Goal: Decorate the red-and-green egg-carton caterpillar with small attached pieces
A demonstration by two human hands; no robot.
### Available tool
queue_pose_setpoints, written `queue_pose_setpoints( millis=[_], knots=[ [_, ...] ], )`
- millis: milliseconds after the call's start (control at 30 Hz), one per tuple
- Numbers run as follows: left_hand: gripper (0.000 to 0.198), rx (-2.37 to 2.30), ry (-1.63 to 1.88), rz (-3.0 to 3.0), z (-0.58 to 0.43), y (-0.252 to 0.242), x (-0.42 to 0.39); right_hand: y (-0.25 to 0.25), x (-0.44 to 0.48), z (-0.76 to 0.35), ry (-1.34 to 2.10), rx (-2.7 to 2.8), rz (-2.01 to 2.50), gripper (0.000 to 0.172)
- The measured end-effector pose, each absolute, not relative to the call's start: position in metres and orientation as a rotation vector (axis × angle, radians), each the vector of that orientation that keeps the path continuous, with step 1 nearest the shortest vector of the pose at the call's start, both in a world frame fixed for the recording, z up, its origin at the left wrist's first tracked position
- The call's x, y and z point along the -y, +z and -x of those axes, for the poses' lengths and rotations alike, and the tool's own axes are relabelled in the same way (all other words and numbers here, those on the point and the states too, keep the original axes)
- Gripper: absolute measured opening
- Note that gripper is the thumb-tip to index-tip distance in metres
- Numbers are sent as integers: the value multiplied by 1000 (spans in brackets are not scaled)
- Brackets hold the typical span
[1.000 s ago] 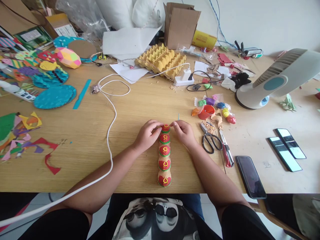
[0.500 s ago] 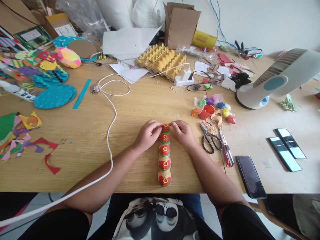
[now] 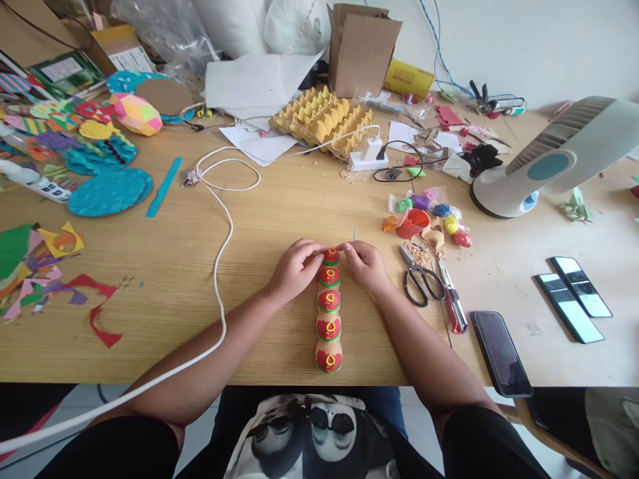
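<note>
An egg-carton strip [image 3: 329, 301] lies lengthwise in front of me, a row of several bumps painted red with green rims and yellow squiggles. At its far end, my left hand [image 3: 298, 269] is closed with thumb and fingertips against the left side of the last bump. My right hand [image 3: 367, 266] is closed at the other side of that bump, its fingertips close to the top. A thin blue stick [image 3: 355, 235] pokes out above my right hand; the fingers hide most of it.
Black-handled scissors [image 3: 423, 279], a red cutter knife [image 3: 453, 303] and a phone [image 3: 501, 352] lie to the right. Behind them are a red cup [image 3: 412, 223], colored clay lumps and a white fan [image 3: 549, 159]. A white cable [image 3: 219, 266] crosses the left side. Yellow egg trays [image 3: 324, 120] sit farther back.
Both hands stay at the far end of the strip. The blue stick has shifted slightly in my right hand, and a bit of blue now shows below the fingers.
</note>
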State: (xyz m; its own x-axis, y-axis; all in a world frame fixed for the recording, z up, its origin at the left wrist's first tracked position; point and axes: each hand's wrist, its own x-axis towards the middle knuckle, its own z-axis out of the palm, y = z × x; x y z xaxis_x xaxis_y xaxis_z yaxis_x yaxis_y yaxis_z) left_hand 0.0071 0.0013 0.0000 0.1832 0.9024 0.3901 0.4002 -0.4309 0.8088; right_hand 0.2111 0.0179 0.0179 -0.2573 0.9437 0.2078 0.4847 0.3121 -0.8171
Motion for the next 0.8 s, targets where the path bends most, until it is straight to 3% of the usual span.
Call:
queue_pose_setpoints(
  millis=[267,533,800],
  knots=[
    [19,-1211,1193,-1925,-7,1,-1,16,-19,-209,890,1849,1232,52],
    [18,-1200,1190,-1952,-7,3,0,16,-18,-204,898,1796,1306,24],
    [19,-1200,1179,-1960,-7,2,0,17,-19,-204,971,1738,1329,23]
  ],
)
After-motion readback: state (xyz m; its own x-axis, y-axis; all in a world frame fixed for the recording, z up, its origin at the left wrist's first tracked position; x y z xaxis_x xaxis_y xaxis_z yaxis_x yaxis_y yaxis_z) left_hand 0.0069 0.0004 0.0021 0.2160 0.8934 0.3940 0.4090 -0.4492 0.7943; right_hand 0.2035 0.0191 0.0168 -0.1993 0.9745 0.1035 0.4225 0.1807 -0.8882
